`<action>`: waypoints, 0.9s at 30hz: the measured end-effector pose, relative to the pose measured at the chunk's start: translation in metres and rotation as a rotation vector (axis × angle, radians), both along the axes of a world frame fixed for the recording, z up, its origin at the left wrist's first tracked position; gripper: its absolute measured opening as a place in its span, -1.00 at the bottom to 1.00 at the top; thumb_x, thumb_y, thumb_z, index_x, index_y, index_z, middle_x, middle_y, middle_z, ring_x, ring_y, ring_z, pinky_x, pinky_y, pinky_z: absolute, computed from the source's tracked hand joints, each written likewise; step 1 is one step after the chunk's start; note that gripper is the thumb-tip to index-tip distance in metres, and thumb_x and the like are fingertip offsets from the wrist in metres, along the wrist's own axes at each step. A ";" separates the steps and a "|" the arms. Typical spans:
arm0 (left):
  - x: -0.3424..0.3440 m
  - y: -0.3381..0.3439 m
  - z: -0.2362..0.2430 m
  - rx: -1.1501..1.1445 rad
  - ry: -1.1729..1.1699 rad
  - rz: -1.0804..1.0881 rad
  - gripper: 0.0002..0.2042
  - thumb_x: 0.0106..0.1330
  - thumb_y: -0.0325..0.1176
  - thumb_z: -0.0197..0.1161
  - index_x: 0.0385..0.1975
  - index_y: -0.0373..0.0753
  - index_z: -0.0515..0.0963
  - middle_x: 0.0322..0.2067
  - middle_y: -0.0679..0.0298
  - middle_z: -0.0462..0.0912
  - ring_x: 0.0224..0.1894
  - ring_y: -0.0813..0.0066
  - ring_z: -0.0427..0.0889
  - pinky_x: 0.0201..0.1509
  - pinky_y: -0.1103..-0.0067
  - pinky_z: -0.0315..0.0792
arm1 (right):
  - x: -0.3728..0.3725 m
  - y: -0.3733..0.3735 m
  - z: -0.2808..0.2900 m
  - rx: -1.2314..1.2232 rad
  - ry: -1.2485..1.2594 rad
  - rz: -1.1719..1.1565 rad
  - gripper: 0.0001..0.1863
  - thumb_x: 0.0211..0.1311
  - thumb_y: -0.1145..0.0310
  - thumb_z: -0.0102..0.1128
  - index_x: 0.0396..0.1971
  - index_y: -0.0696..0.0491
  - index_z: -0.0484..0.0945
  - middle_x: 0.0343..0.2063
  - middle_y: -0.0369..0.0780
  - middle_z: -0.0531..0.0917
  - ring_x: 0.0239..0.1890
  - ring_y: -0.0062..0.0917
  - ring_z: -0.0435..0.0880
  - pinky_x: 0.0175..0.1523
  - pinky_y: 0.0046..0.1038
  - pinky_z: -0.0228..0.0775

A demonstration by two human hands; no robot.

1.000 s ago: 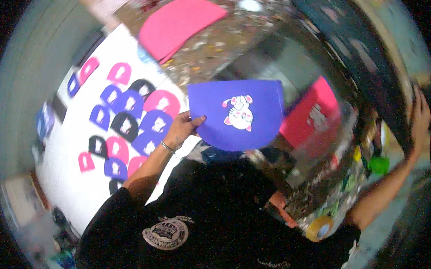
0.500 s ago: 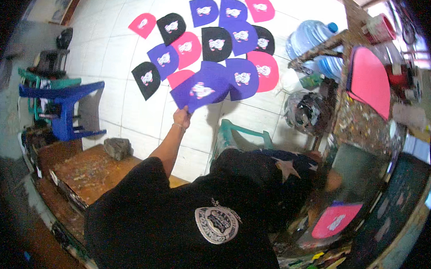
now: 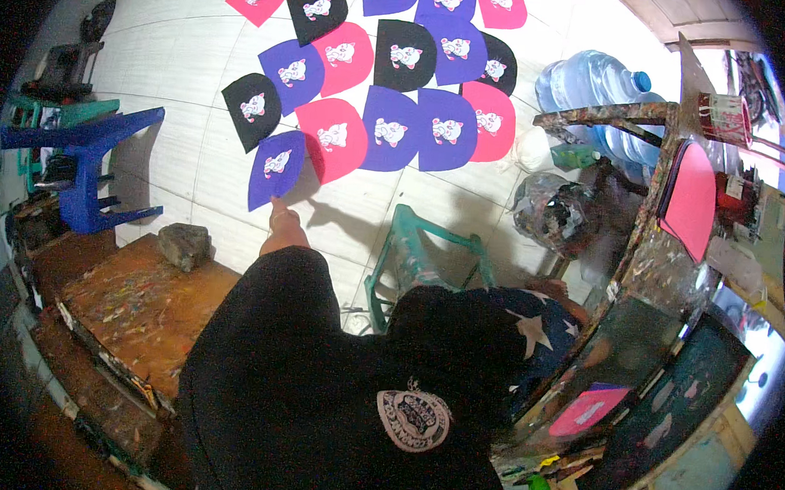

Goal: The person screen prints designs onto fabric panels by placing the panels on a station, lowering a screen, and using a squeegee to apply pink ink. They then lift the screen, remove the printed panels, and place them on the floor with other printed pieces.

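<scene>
My left hand, reaching out over the tiled floor, pinches the bottom edge of a purple D-shaped piece with a white cat print. The piece is tilted, and its shadow falls on the pink D-shaped piece beside it. Around it lie more flat pieces with the same print: a black one to the left, a purple one to the right, and several others in pink, black and purple, some overlapping. I cannot make out my right hand.
On the right, a paint-stained wooden bench carries pink sheets and a printed pink piece. Large water bottles stand behind it. A green stool is in front of me. At left are a blue stool and a stone block on a brown board.
My left hand has moved left with the purple piece, from over the middle pieces to the near left of the layout. The view has shifted as well.
</scene>
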State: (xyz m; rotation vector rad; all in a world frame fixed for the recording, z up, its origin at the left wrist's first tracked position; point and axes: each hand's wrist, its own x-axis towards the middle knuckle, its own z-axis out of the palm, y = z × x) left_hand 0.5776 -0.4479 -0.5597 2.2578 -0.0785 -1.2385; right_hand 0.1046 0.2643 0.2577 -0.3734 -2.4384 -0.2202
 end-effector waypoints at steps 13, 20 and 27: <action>-0.398 0.142 0.358 -1.047 0.262 -1.517 -0.87 0.40 -0.40 0.22 -0.20 -0.31 0.63 -0.34 0.16 0.64 -0.31 0.34 0.56 -0.19 0.44 0.43 | -0.010 0.076 0.022 -0.001 -0.233 0.041 -0.49 0.53 0.05 -0.11 0.21 0.10 0.53 0.17 -0.06 0.57 0.19 -0.20 0.52 0.30 -0.25 0.25; -0.564 0.320 0.519 -1.692 1.037 -2.639 -0.82 0.35 -0.38 0.23 -0.10 -0.20 0.65 -0.08 0.18 0.68 0.03 0.16 0.56 0.20 0.26 0.28 | -0.045 0.065 0.031 -0.046 -0.166 0.031 -0.49 0.45 -0.02 -0.03 0.13 0.01 0.64 0.06 -0.02 0.68 0.11 -0.17 0.67 0.25 -0.34 0.39; -0.641 0.462 0.500 -2.168 1.226 -3.159 -0.23 0.28 0.19 0.26 0.43 -0.10 0.33 0.44 0.30 0.34 0.57 0.14 0.05 0.58 -0.06 -0.28 | -0.048 0.045 0.055 -0.195 -0.035 0.046 -0.35 0.30 -0.19 0.12 -0.26 0.22 0.70 -0.45 0.10 0.68 -0.40 -0.09 0.69 -0.19 -0.18 0.46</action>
